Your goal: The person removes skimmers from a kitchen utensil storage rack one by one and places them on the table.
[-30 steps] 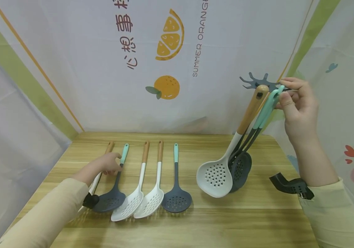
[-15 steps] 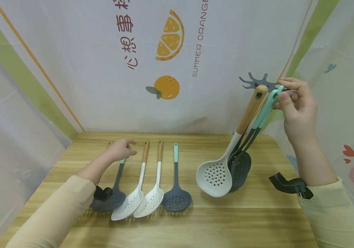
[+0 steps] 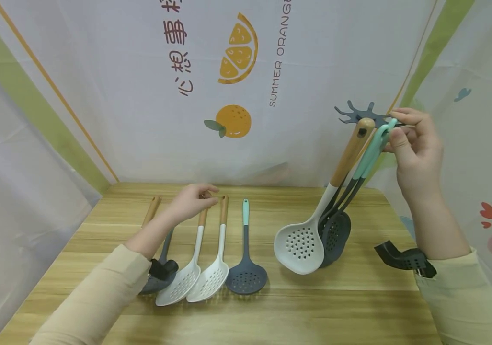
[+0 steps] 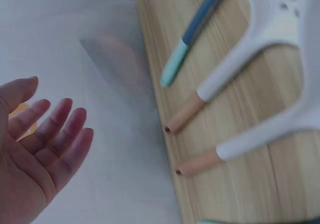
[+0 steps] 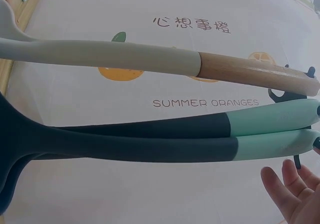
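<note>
My left hand (image 3: 189, 201) is over the back of the table with fingers loosely spread, holding nothing. Below it lie two white slotted turners (image 3: 181, 282) with wooden handles. A dark skimmer with a mint handle (image 3: 246, 278) lies to their right; another dark skimmer (image 3: 165, 247) is partly hidden under my left arm. At upper right, my right hand (image 3: 418, 148) grips a prong of a dark hook rack (image 3: 360, 115), beside the ends of mint handles (image 5: 280, 141). From the rack hang a white skimmer (image 3: 299, 249) with a wooden handle and dark utensils (image 3: 336, 235).
A wooden-handled utensil (image 3: 153, 208) lies farthest left, mostly covered by my arm. The wooden table (image 3: 297, 311) ends at a white printed curtain (image 3: 142, 143) behind. A black wrist mount (image 3: 405, 258) is strapped to my right wrist.
My left hand has lifted from the leftmost dark skimmer's handle and moved right, to above the first white turner's handle. My right hand and the hanging utensils stay in place.
</note>
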The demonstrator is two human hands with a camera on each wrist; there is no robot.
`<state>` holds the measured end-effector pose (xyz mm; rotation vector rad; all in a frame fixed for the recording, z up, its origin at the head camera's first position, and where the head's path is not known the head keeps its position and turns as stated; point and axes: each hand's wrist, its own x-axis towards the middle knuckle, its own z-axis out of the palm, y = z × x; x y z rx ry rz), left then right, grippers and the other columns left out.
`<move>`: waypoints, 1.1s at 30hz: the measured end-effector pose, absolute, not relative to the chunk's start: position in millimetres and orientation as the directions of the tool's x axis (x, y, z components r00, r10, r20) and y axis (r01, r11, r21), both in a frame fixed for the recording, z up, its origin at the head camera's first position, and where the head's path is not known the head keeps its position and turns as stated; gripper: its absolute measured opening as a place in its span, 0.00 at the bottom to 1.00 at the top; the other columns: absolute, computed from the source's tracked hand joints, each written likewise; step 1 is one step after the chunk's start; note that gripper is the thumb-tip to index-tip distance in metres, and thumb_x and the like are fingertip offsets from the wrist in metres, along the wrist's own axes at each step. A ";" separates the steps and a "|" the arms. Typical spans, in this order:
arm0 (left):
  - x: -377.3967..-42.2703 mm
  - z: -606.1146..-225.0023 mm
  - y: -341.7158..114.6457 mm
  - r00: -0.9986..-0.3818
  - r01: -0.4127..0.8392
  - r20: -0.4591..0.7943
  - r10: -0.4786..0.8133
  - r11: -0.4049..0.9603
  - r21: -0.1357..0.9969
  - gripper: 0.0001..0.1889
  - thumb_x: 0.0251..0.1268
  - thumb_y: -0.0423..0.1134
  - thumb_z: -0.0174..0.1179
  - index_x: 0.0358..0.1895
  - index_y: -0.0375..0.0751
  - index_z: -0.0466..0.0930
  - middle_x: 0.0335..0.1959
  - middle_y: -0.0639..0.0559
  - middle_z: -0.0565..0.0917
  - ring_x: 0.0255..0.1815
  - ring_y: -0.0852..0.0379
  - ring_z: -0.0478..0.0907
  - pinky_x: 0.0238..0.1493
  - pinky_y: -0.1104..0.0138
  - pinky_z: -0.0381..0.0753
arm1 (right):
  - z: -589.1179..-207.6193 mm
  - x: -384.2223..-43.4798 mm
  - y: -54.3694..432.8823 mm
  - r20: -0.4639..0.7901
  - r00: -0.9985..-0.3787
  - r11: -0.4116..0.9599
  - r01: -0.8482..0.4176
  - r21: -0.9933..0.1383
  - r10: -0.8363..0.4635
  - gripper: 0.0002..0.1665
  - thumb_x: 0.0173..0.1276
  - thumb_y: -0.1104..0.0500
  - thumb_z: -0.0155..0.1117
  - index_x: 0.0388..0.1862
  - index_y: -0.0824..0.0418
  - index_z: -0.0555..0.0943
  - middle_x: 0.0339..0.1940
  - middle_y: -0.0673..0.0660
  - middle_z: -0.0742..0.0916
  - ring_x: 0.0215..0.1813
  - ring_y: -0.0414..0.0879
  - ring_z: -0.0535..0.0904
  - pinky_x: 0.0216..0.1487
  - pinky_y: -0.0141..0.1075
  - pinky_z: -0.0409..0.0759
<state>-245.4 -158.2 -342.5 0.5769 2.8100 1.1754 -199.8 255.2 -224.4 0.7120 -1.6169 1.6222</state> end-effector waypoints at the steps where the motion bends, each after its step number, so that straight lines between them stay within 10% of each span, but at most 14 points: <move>1: -244.2 -341.0 -154.5 -0.927 0.327 0.109 0.360 0.627 0.707 0.20 0.68 0.41 0.59 0.60 0.36 0.75 0.36 0.48 0.82 0.38 0.51 0.78 0.37 0.60 0.78 | -224.5 -199.8 255.2 0.806 -0.582 0.055 -0.806 -0.589 0.110 0.15 0.69 0.62 0.62 0.50 0.70 0.77 0.53 0.59 0.76 0.36 0.42 0.75 0.36 0.24 0.77; 15: -235.2 -332.6 -100.2 -0.867 0.382 0.220 0.447 0.314 0.869 0.18 0.69 0.40 0.59 0.59 0.38 0.76 0.48 0.45 0.83 0.49 0.48 0.80 0.49 0.57 0.79 | -225.3 -201.0 254.2 0.816 -0.566 0.023 -0.820 -0.572 0.116 0.17 0.68 0.60 0.64 0.50 0.70 0.77 0.53 0.60 0.76 0.35 0.43 0.76 0.34 0.25 0.78; 33: -211.8 -314.8 -12.2 -0.798 0.567 0.500 0.336 0.138 0.812 0.21 0.64 0.36 0.64 0.60 0.39 0.75 0.44 0.45 0.83 0.45 0.60 0.80 0.45 0.67 0.80 | -225.3 -201.2 252.3 0.816 -0.566 0.007 -0.821 -0.571 0.120 0.13 0.69 0.64 0.60 0.50 0.70 0.77 0.53 0.61 0.76 0.37 0.43 0.77 0.35 0.25 0.79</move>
